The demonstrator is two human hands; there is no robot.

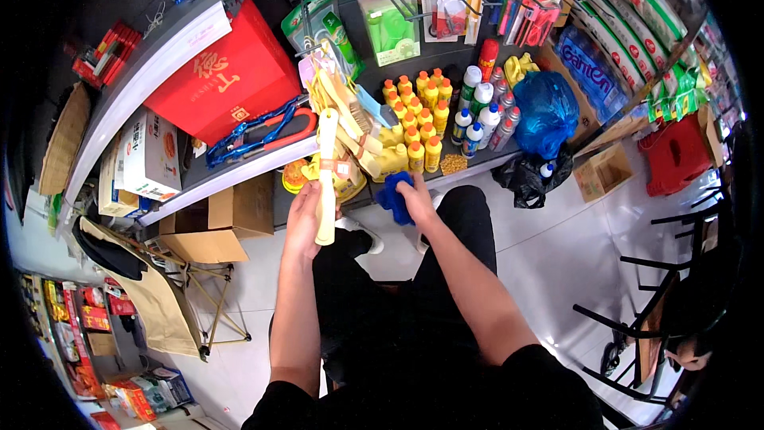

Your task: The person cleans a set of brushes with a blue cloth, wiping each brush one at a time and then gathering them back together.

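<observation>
My left hand [303, 213] is closed around a long, flat, pale-yellow plastic tool [326, 219], held upright with a label round its middle. Whether it has bristles I cannot tell. Crumpled in my closed right hand [419, 201] is a blue cloth [393, 198], at the front edge of the shelf. Just beyond the tool hangs a bunch of brushes [358, 118] with wooden and pale handles. Yellow bottles with orange caps [415, 123] stand in rows beyond my right hand.
Spray cans [482, 95] and a blue plastic bag [547, 111] are right of the bottles. A large red box [231, 80] lies at the left, above an open cardboard box [219, 223]. A folding chair [151, 287] stands left; black metal racks [645, 310] stand right.
</observation>
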